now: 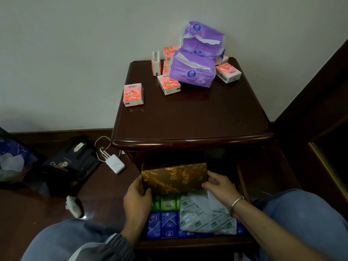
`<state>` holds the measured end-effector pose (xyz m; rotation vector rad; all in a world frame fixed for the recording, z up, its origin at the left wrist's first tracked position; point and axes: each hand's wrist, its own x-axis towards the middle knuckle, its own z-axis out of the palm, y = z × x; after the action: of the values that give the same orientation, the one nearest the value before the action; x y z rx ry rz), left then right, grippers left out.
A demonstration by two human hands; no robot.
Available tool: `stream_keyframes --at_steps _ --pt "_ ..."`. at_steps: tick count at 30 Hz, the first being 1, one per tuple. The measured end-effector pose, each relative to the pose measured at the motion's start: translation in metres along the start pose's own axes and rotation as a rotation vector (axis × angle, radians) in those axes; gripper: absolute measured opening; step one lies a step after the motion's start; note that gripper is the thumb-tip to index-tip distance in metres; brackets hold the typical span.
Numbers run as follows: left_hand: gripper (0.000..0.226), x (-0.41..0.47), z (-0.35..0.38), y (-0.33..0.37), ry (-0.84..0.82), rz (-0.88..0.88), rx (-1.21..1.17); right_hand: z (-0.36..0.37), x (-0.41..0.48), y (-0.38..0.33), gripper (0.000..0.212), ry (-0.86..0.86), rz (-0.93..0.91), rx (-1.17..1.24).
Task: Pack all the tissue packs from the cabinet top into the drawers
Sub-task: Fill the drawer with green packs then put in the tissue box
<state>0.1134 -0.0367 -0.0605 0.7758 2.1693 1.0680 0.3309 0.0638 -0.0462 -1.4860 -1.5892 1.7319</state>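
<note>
Your left hand [138,194] and right hand [220,187] grip the gold box [175,178] in the part-filled drawer [188,242]; purple packs [192,69] and pink packs [133,94] wait on the surface [197,113].

Rear pink packs [169,51] half hidden behind purple packs [192,68], blue bag [11,153] cut off by left edge

Head view, down onto cabinet [192,117]
</note>
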Motion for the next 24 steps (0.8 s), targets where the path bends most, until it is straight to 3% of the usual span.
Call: stream_keyframes --at_steps 15,24 --pt "0.073 0.024 0.012 -0.011 -0.212 -0.05 -0.119 0.004 0.026 0.022 0.043 -0.032 0.052 0.025" --pt "0.072 0.032 0.008 -0.009 -0.227 -0.017 0.117 -0.006 0.036 0.014 0.035 -0.07 0.071 -0.216"
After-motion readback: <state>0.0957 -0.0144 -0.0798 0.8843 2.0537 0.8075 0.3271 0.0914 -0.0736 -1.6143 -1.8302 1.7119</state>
